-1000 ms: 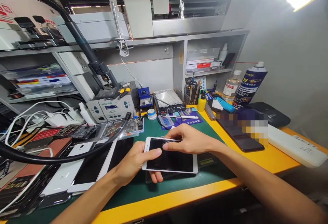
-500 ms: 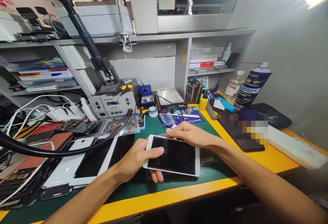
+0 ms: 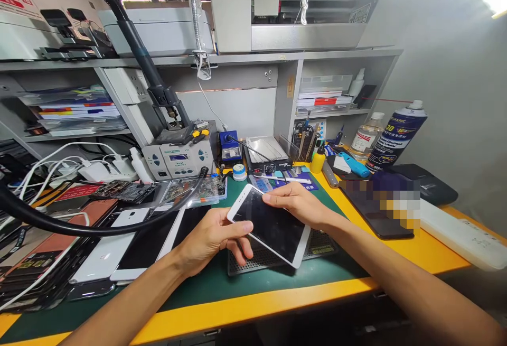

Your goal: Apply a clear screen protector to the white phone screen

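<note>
From my remote seat I see a grey shelf unit (image 3: pixel 237 59) spanning the back, a pale machine (image 3: pixel 229 10) on its top; before it runs the yellow-edged bench (image 3: pixel 253 309), mostly covered by a green mat (image 3: pixel 344 269); a grey control box (image 3: pixel 172 162) stands near the shelves, and a blue spray can (image 3: pixel 400 137) well over to the right; a dark perforated plate (image 3: pixel 259 265) lies on the mat near its front edge; over it I have the right hand (image 3: pixel 297 203) closed in a pinch on the upper edge of a white phone (image 3: pixel 273 227), thumb on the glass; the left hand (image 3: pixel 212 237) is half open, thumb at the phone's left edge, fingers loosely curled, and I cannot tell whether it grips; the phone slants above the plate, black screen up; smallest of all, I make out a yellow bottle (image 3: pixel 317 162) and a blue-and-white tub (image 3: pixel 239 173) beyond the hands.
</note>
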The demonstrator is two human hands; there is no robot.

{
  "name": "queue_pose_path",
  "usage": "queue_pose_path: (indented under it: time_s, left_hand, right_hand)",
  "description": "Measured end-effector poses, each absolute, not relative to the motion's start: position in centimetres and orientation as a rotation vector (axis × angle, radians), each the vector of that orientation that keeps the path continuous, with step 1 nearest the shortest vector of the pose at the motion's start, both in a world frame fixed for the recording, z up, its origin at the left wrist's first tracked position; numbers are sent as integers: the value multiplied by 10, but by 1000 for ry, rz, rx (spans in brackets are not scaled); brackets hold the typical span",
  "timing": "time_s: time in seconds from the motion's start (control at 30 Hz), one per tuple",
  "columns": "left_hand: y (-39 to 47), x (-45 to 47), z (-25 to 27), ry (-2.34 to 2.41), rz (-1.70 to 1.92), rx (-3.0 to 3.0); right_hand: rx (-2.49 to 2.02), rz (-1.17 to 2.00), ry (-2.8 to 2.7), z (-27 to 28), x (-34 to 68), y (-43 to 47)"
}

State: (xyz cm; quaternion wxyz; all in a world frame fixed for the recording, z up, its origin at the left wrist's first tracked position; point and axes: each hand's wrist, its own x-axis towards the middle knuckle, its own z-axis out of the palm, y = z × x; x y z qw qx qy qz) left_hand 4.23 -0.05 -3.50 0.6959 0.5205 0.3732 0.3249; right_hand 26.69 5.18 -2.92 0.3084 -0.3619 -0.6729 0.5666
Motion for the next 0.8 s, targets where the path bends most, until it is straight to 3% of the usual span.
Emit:
queue_pose_path:
  time_s: [0.37, 0.8]
  left_hand:
    - [1, 41, -39, 969, 1030, 1129]
    - [-2, 44, -41, 978, 966, 1317]
  right_hand:
    - [-895, 1723, -1558, -31, 262, 49]
    - [-751, 1681, -1638, -30, 246, 35]
